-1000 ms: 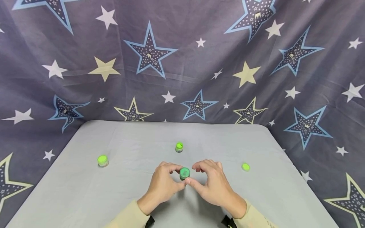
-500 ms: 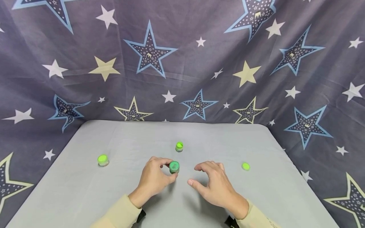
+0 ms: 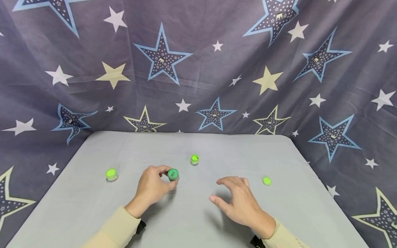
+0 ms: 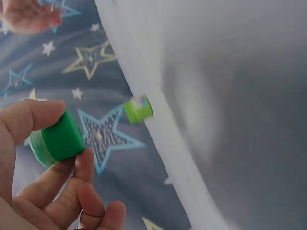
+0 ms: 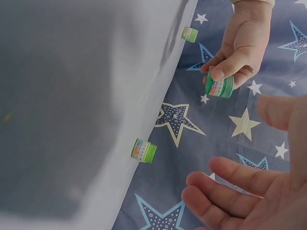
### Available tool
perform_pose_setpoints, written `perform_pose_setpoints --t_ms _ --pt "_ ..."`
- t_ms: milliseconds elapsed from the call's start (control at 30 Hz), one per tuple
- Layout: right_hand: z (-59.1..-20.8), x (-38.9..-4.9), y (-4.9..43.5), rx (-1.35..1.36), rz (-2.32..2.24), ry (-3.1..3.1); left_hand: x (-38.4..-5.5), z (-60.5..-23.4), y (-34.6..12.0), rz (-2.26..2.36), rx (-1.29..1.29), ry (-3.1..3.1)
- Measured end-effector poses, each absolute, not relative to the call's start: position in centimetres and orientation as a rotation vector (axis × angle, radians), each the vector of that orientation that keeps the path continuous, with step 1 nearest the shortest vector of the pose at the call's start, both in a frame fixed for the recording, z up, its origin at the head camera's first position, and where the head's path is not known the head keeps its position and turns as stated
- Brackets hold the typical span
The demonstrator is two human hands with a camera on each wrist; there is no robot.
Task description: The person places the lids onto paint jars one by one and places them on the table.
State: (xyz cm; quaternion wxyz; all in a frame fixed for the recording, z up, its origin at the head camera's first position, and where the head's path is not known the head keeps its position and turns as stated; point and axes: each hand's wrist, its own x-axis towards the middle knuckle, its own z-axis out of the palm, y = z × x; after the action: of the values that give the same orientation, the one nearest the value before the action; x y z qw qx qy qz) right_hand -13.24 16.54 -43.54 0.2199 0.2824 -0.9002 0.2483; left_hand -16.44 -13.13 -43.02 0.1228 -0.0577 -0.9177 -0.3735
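My left hand [image 3: 152,186] pinches a small green jar [image 3: 173,174] between thumb and fingers. The jar's round top faces up in the head view, and a printed label shows on its side in the right wrist view. To the right, my right hand [image 3: 238,203] is held over the table with thumb and fingers spread apart, nothing between them. Beyond the two hands stands a small lime-green jar [image 3: 194,159] with a dark notch in its top. Another lime-topped jar [image 3: 112,175] stands to the left of my left hand.
A flat lime-green disc, like a jar lid [image 3: 266,181], lies on the table right of my right hand. The grey-covered table [image 3: 149,148] ends at a dark curtain [image 3: 198,69] printed with stars.
My left hand has carried the green jar leftward and slightly away from me. My right hand has come off the jar and moved a little to the right.
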Motion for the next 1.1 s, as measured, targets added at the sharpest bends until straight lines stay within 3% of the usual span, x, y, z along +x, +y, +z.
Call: perform_pose_setpoints --t_ms 1100 --pt "-43.7 -13.5 18.8 0.709 0.64 -2.453 -19.7 -44.5 -21.6 -0.851 0.144 -2.9"
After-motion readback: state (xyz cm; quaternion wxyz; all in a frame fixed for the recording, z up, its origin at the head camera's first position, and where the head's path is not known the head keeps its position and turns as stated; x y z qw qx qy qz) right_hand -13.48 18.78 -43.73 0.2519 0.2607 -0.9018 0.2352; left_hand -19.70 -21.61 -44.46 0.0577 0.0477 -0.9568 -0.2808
